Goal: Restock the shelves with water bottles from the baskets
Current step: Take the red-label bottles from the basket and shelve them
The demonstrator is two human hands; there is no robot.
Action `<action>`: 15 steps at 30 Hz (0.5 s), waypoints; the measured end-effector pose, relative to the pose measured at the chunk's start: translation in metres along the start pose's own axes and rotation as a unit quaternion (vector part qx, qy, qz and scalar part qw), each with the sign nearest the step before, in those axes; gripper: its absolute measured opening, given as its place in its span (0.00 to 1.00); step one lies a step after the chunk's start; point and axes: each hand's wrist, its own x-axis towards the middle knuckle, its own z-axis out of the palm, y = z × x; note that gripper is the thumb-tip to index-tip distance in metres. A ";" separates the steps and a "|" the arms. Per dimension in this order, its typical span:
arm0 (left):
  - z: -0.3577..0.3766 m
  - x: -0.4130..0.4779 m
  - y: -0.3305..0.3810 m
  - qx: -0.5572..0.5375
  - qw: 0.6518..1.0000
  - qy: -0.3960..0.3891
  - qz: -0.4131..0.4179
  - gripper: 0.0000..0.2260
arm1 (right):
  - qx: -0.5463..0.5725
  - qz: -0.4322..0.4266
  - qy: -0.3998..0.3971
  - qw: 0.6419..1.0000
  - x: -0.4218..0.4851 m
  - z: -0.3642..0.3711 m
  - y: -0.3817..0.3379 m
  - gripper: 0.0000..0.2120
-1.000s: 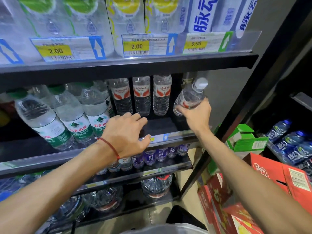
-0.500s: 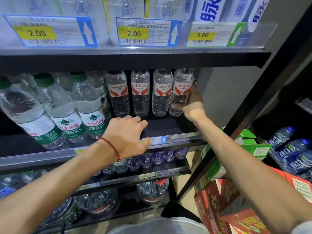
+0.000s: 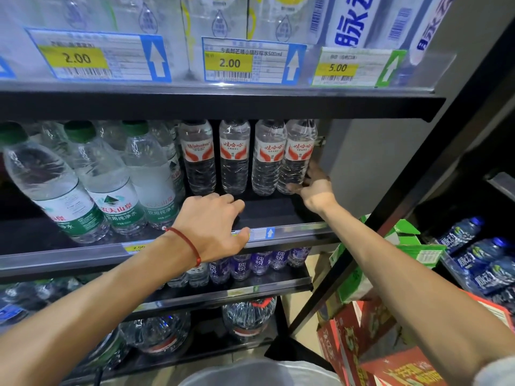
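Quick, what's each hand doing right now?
Left hand: gripping the shelf edge, thumb on its front strip.
Right hand: holding the rightmost red-label bottle near its base.

One view only: head-worn, wide-angle. Faces forward and slightly downward, close to the black shelf (image 3: 278,210), whose tiers fill most of the frame; floor and red cartons (image 3: 362,330) at lower right.
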 end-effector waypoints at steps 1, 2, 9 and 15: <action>0.000 -0.001 0.000 -0.003 1.000 -0.001 0.000 0.21 | -0.006 -0.002 0.002 1.000 0.003 0.002 0.003 0.39; 0.000 -0.001 0.000 -0.007 1.000 0.000 0.000 0.21 | -0.014 -0.005 0.007 1.000 0.006 0.004 0.007 0.40; -0.004 -0.004 0.006 -0.027 1.000 -0.007 0.002 0.22 | -0.078 0.001 0.027 0.997 -0.011 0.006 -0.013 0.39; -0.007 -0.016 0.005 -0.033 0.999 -0.003 -0.014 0.22 | -0.179 0.042 0.040 0.982 -0.048 -0.005 -0.041 0.23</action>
